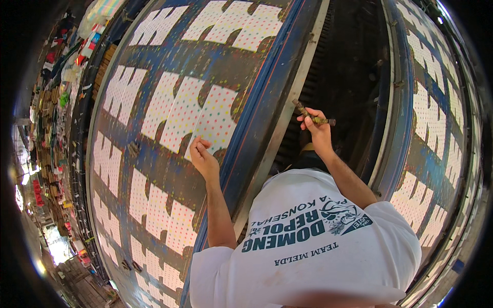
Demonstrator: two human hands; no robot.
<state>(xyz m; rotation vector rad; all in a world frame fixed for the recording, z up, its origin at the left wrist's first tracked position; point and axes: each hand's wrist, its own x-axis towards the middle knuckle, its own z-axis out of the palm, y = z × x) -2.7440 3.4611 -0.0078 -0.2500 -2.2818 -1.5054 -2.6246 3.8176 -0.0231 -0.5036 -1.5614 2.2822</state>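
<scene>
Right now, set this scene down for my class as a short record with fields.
Left hand: fingers curled, beside a flat white piece with coloured dots; contact unclear
Right hand: fingers around a short, mottled brown-yellow stick
Left side: long dark table with blue edge, bearing rows of dotted pieces
Right side: second dark table, similar pieces
Clothing: white T-shirt, dark print

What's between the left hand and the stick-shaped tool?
Head view: from the left hand toward the stick-shaped tool, part of a dotted white piece, the table's blue edge, a dark strip, then a pale metal rail.
</scene>
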